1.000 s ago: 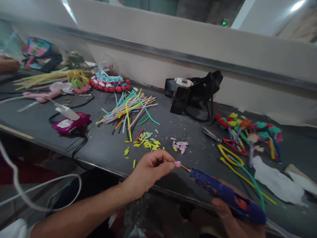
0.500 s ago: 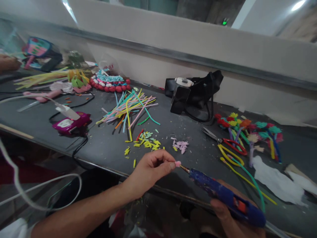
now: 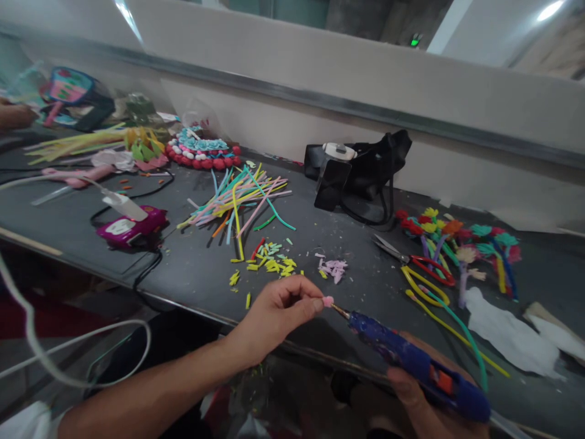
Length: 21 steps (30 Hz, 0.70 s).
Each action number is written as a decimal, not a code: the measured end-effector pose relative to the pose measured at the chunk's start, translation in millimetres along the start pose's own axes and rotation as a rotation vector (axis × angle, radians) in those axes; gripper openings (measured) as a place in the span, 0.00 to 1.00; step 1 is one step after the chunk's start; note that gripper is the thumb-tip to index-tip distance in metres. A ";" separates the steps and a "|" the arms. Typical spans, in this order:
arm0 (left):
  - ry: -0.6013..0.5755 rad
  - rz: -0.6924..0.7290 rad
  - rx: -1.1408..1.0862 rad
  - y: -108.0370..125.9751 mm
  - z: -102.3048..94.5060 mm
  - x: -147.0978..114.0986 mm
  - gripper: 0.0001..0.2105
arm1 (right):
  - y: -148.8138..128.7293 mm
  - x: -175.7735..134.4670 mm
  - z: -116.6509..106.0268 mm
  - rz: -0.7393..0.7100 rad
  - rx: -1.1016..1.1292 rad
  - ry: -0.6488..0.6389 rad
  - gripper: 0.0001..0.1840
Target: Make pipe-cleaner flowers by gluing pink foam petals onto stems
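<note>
Between its thumb and fingertips, my left hand [image 3: 287, 308] pinches a small pink fuzzy piece [image 3: 328, 302] above the table's front edge. The metal nozzle of a blue glue gun [image 3: 397, 350] meets that piece or sits just beside it; I cannot tell which. My right hand [image 3: 423, 396] is wrapped round the gun's body, near its orange part, with some fingers hidden behind it. Just beyond my left hand lie short yellow cut pieces [image 3: 278, 265] and a little heap of lilac ones [image 3: 336, 269].
Long pastel pipe cleaners [image 3: 242, 201] lie mid-table. Scissors [image 3: 414, 262] with red and yellow handles rest at right, near colourful pipe-cleaner flowers [image 3: 457, 238]. A black bag [image 3: 375, 164] stands at the back, a magenta power strip [image 3: 132, 228] at left. Another person's hand [image 3: 16, 114] shows far left.
</note>
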<state>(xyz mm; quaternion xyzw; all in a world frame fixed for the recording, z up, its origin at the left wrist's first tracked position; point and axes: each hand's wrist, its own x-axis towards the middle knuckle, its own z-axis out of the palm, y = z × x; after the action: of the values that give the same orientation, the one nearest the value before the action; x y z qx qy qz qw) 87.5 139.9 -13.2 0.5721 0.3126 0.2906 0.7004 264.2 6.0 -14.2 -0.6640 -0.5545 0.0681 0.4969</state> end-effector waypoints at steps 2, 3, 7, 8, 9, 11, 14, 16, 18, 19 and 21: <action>-0.010 -0.003 -0.011 -0.4 -0.3 0.0 0.09 | -0.1 1.9 -1.2 -0.002 0.000 0.010 0.24; -0.014 -0.005 -0.018 -0.6 -0.3 0.0 0.09 | 0.2 3.2 -2.4 -0.011 -0.001 0.008 0.24; -0.016 -0.008 -0.036 -0.8 -0.1 0.0 0.09 | 3.2 7.6 -7.6 -0.071 -0.027 -0.109 0.22; -0.014 -0.006 -0.039 -0.8 -0.1 0.0 0.10 | 4.2 7.5 -8.0 -0.065 -0.033 -0.111 0.23; -0.012 -0.002 -0.042 -0.7 -0.1 0.1 0.10 | 5.2 6.6 -7.8 -0.047 -0.037 -0.093 0.23; -0.011 0.005 -0.052 -0.7 -0.3 0.2 0.10 | 7.0 3.5 -6.3 0.006 -0.041 -0.028 0.24; -0.014 0.009 -0.070 -1.2 -0.9 0.2 0.10 | 9.4 -1.5 -4.4 0.074 -0.036 -0.015 0.26; -0.012 0.008 -0.076 -2.0 -1.2 0.3 0.10 | 10.3 -3.3 -4.9 0.114 -0.024 -0.019 0.27; -0.005 0.006 -0.076 -2.9 -1.3 0.5 0.09 | 10.0 -3.5 -5.9 0.133 -0.009 -0.017 0.27; -0.001 0.005 -0.074 -3.3 -1.3 0.6 0.09 | 9.2 -3.1 -6.2 0.136 -0.002 -0.018 0.26; 0.004 0.002 -0.067 -3.9 -1.2 0.8 0.09 | 6.5 -1.3 -6.0 0.145 0.024 -0.029 0.26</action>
<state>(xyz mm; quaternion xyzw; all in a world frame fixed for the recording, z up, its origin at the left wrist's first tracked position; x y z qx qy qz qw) 87.2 140.5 -17.3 0.5479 0.3035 0.3028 0.7183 271.9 2.2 -16.6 -0.6952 -0.5113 0.1202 0.4907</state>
